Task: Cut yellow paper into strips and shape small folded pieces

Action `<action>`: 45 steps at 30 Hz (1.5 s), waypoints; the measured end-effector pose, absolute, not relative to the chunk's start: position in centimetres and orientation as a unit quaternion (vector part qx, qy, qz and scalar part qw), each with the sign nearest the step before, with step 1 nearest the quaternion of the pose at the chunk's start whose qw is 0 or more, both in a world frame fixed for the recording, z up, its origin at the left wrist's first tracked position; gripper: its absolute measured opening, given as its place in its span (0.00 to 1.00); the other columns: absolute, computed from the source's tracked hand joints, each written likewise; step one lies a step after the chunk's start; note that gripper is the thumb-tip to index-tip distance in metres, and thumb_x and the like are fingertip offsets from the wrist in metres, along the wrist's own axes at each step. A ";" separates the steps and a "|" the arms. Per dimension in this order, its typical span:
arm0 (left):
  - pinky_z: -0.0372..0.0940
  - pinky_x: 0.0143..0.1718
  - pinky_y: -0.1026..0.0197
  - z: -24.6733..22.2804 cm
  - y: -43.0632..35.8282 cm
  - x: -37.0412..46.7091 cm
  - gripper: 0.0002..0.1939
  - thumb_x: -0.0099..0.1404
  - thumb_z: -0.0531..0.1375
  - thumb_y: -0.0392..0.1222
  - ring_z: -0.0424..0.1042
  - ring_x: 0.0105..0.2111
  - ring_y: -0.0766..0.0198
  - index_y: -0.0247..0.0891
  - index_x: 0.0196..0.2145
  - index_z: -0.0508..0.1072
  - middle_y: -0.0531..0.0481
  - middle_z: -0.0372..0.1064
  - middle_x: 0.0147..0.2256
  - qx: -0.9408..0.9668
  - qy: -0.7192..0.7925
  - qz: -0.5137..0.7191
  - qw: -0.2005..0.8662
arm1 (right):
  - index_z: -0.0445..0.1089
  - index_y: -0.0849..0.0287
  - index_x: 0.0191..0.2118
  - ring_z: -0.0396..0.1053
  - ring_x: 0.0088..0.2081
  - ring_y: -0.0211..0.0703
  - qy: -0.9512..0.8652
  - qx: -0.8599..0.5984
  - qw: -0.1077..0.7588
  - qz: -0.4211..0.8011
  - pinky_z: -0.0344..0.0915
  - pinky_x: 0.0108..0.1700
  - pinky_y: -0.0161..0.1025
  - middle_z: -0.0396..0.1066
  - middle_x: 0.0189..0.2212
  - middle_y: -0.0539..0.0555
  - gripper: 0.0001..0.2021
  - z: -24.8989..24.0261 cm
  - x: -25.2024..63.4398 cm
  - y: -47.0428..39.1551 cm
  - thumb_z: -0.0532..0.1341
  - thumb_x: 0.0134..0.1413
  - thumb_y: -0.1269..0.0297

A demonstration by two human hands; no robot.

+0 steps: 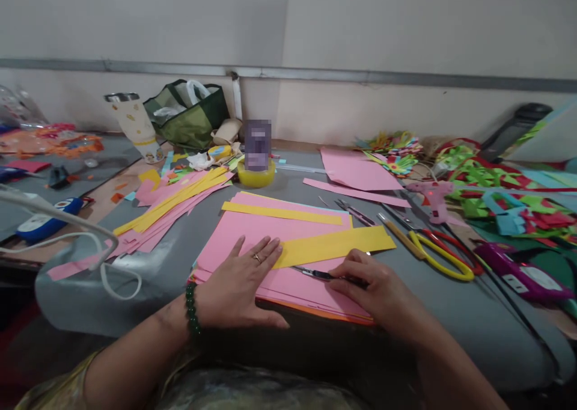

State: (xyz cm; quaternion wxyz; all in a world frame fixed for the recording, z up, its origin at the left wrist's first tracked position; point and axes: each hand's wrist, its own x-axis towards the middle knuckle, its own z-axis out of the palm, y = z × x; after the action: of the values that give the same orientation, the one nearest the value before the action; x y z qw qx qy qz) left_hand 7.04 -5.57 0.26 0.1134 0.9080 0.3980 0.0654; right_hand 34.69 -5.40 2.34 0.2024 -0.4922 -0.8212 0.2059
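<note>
Head view: at the lower centre of the frame, the left hand [243,284] lies flat with its fingers spread, wearing a ring [256,258] and, at the wrist, a green beaded bracelet [192,308]. To its right, the right hand [374,281] is closed around a dark-handled cutter [320,274], whose tip points left, just beside the lower edge of a yellow paper piece [338,246]. That piece slants across a stack of pink sheets [225,241] at centre, its left end by the left fingertips and its right end jutting past the stack. Orange shows along the stack's lower edge. A narrow yellow strip [282,213] crosses its upper part.

At right on the grey-covered desk [169,278] are a purple device [523,270], scissors [439,272] with yellow and red handles, and a pink glue gun [435,201]. Cut yellow and pink strips [175,202] are heaped left of centre. Farther off, upper left, a pale tumbler [135,127] stands tilted beside a green bag [193,121], before the wall [360,25].
</note>
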 end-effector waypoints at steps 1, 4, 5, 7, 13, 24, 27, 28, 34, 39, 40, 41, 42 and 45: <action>0.25 0.62 0.40 0.3 -5.6 7.0 0.56 0.52 0.44 0.77 0.34 0.65 0.50 0.35 0.66 0.36 0.41 0.32 0.66 0.908 0.397 0.064 0.117 | 0.74 0.55 0.31 0.66 0.32 0.40 -0.823 -0.488 0.200 0.209 0.62 0.35 0.37 0.66 0.30 0.52 0.07 2.4 34.6 -5.4 0.59 0.56 0.62; 0.26 0.62 0.40 0.6 -5.6 7.0 0.56 0.52 0.44 0.77 0.34 0.65 0.49 0.36 0.66 0.36 0.41 0.32 0.66 0.907 0.397 0.060 0.123 | 0.73 0.56 0.31 0.66 0.32 0.39 -0.827 -0.482 0.195 0.212 0.62 0.35 0.37 0.65 0.30 0.52 0.07 2.3 34.4 -5.3 0.59 0.56 0.63; 0.26 0.62 0.40 0.7 -5.6 7.0 0.56 0.52 0.45 0.77 0.34 0.65 0.49 0.36 0.66 0.37 0.41 0.32 0.66 0.907 0.399 0.057 0.125 | 0.73 0.56 0.31 0.66 0.32 0.39 -0.829 -0.480 0.195 0.210 0.62 0.35 0.37 0.65 0.30 0.52 0.07 2.3 34.4 -5.3 0.59 0.56 0.63; 0.27 0.62 0.40 1.0 -5.6 7.1 0.56 0.52 0.45 0.77 0.34 0.65 0.49 0.36 0.66 0.37 0.41 0.32 0.66 0.905 0.402 0.049 0.131 | 0.74 0.56 0.32 0.65 0.33 0.39 -0.832 -0.474 0.195 0.211 0.62 0.35 0.37 0.65 0.31 0.52 0.07 2.3 34.3 -5.2 0.59 0.56 0.63; 0.28 0.62 0.40 1.5 -5.4 7.1 0.57 0.51 0.45 0.77 0.34 0.65 0.48 0.34 0.66 0.37 0.40 0.31 0.66 0.904 0.401 0.033 0.143 | 0.74 0.56 0.32 0.65 0.34 0.39 -0.839 -0.455 0.191 0.231 0.61 0.36 0.36 0.65 0.31 0.51 0.06 2.4 33.3 -5.4 0.60 0.55 0.63; 0.36 0.61 0.42 2.3 -5.0 7.5 0.35 0.66 0.41 0.63 0.46 0.63 0.53 0.40 0.63 0.50 0.43 0.47 0.64 0.890 0.430 0.063 0.140 | 0.71 0.56 0.36 0.67 0.37 0.45 -0.716 -0.604 0.325 0.127 0.63 0.38 0.40 0.70 0.35 0.56 0.11 5.4 40.0 -7.9 0.58 0.54 0.55; 0.54 0.55 0.47 2.7 -4.4 9.1 0.29 0.64 0.50 0.60 0.60 0.54 0.50 0.36 0.54 0.64 0.38 0.62 0.54 0.879 0.454 0.099 0.106 | 0.69 0.59 0.41 0.67 0.32 0.47 -0.588 -0.732 0.344 0.002 0.62 0.32 0.42 0.69 0.33 0.58 0.15 4.4 43.6 -8.8 0.54 0.55 0.54; 0.59 0.51 0.50 2.8 -4.2 9.8 0.26 0.63 0.53 0.58 0.63 0.51 0.50 0.35 0.50 0.66 0.38 0.64 0.50 0.878 0.457 0.101 0.102 | 0.68 0.59 0.42 0.67 0.32 0.48 -0.573 -0.748 0.335 -0.019 0.62 0.32 0.43 0.68 0.32 0.59 0.16 3.8 44.4 -9.1 0.53 0.56 0.54; 0.63 0.39 0.56 3.3 -2.2 12.3 0.16 0.58 0.60 0.49 0.67 0.39 0.54 0.35 0.39 0.67 0.42 0.66 0.40 0.860 0.479 0.100 0.147 | 0.68 0.56 0.39 0.70 0.32 0.50 -0.593 -0.749 0.290 -0.057 0.65 0.32 0.45 0.67 0.32 0.57 0.12 -0.6 45.3 -10.7 0.52 0.55 0.57; 0.61 0.29 0.61 4.0 -0.8 12.4 0.13 0.54 0.60 0.48 0.69 0.34 0.57 0.38 0.36 0.68 0.47 0.69 0.34 0.844 0.489 0.049 0.215 | 0.69 0.54 0.39 0.71 0.33 0.52 -0.616 -0.741 0.265 -0.036 0.65 0.29 0.45 0.69 0.37 0.59 0.13 -1.4 45.7 -11.6 0.52 0.55 0.56; 0.61 0.30 0.61 4.1 -0.7 12.4 0.12 0.54 0.60 0.46 0.69 0.35 0.57 0.38 0.35 0.69 0.47 0.69 0.35 0.850 0.481 0.047 0.210 | 0.69 0.53 0.40 0.71 0.34 0.53 -0.620 -0.737 0.268 -0.025 0.66 0.30 0.46 0.69 0.37 0.59 0.13 -1.1 46.0 -11.8 0.52 0.55 0.55; 0.61 0.31 0.61 4.3 -0.8 12.5 0.11 0.54 0.59 0.45 0.69 0.35 0.57 0.38 0.35 0.69 0.46 0.69 0.36 0.855 0.475 0.051 0.201 | 0.69 0.52 0.40 0.72 0.35 0.53 -0.620 -0.735 0.274 -0.020 0.67 0.31 0.46 0.70 0.38 0.59 0.13 -0.9 46.2 -12.0 0.52 0.54 0.55; 0.62 0.32 0.61 4.4 -0.8 12.5 0.12 0.53 0.59 0.43 0.69 0.36 0.57 0.37 0.36 0.69 0.44 0.68 0.38 0.858 0.472 0.059 0.192 | 0.69 0.51 0.40 0.72 0.36 0.54 -0.621 -0.732 0.280 -0.019 0.67 0.33 0.47 0.70 0.38 0.59 0.13 -0.5 46.6 -12.4 0.52 0.54 0.54; 0.62 0.32 0.61 4.8 -0.9 12.6 0.19 0.52 0.59 0.40 0.69 0.37 0.57 0.34 0.43 0.66 0.41 0.69 0.41 0.854 0.482 0.056 0.186 | 0.71 0.51 0.40 0.72 0.39 0.56 -0.632 -0.717 0.293 -0.008 0.69 0.37 0.49 0.71 0.39 0.59 0.15 0.6 47.6 -13.6 0.54 0.51 0.51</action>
State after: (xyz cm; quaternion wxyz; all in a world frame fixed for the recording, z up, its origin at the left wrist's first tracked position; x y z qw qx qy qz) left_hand 12.63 -0.86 4.80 0.1857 0.8545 0.4819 0.0560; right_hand 47.57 -13.55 0.64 0.2927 -0.7175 -0.6321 -0.0079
